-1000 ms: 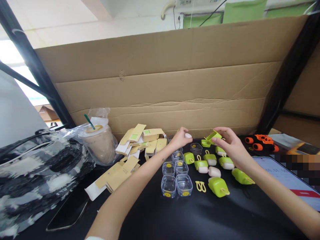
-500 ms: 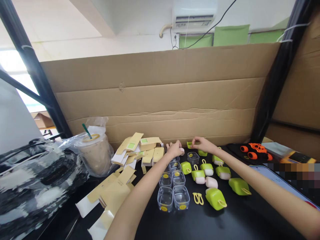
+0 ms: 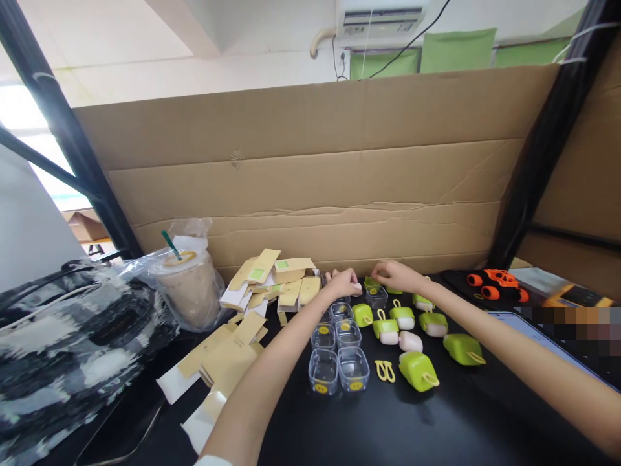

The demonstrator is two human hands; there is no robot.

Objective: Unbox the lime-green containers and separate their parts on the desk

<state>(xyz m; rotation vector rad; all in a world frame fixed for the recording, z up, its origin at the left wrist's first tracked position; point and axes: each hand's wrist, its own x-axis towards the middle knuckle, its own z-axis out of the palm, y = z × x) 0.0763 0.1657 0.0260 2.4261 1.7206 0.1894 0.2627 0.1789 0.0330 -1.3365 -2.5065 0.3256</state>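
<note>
My left hand (image 3: 342,283) reaches to the back of the rows of clear plastic boxes (image 3: 353,369), its fingers closed on a small pale pink rounded piece (image 3: 358,288). Just to its right, my right hand (image 3: 392,274) pinches a small lime green cover (image 3: 372,283) at the back rim of a separate clear box (image 3: 376,298). Whether the cover rests on that box I cannot tell. Several green covers with loops stand in front of my right hand, some around pale pink pieces, such as this cover (image 3: 387,329). A loose pale pink piece (image 3: 410,342) lies among them.
Yellow loops (image 3: 385,371) lie on the black table (image 3: 369,427). Folded cardboard boxes (image 3: 228,353) and a bagged drink cup (image 3: 187,288) are on the left. An orange toy car (image 3: 499,283) and a screen (image 3: 533,343) are on the right. Cardboard (image 3: 310,175) walls the back.
My right hand has brought the green cover down to the back rim of the separate clear box. My left hand still holds the pale pink piece. The camera view has shifted slightly.
</note>
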